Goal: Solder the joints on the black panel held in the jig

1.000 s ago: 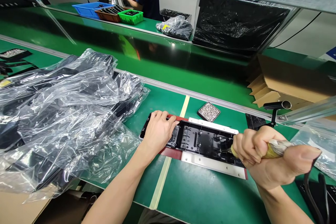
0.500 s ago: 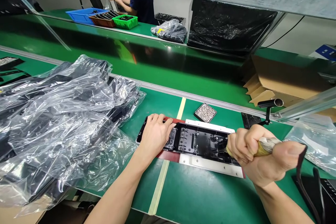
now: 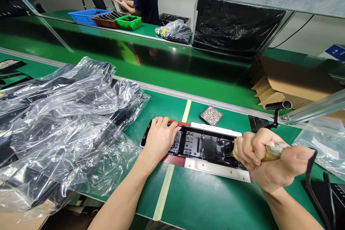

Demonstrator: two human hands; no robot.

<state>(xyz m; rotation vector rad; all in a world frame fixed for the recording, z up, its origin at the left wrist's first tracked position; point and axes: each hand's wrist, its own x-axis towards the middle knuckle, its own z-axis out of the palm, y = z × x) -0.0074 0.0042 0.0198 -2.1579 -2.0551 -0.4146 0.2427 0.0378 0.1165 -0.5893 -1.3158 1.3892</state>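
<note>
A long black plastic housing point(image 3: 207, 148) lies in a fixture with white and red plates point(image 3: 215, 171) on the green bench, its ribbed inner side facing up. My left hand point(image 3: 160, 134) grips the housing's left part, fingers curled over the far side. In my right fist point(image 3: 260, 156) is a corded electric screwdriver point(image 3: 272, 151) wrapped in yellowish covering. Its tip points down into the right part of the housing, where my hand hides the contact. A black cord point(image 3: 309, 172) trails from its back end. Behind the fixture sits a small tray of screws point(image 3: 211, 115).
Clear plastic bags with black parts point(image 3: 67, 115) cover the left of the bench. Cardboard point(image 3: 293, 79), a black tube holder point(image 3: 277, 106) and a clear bag point(image 3: 320, 147) stand right. Across the green belt are bins point(image 3: 129, 23) and a co-worker point(image 3: 145, 5).
My hands, the screwdriver and the housing hold almost the same positions. The view has shifted very slightly. Across the belt, the co-worker's hands have moved a little.
</note>
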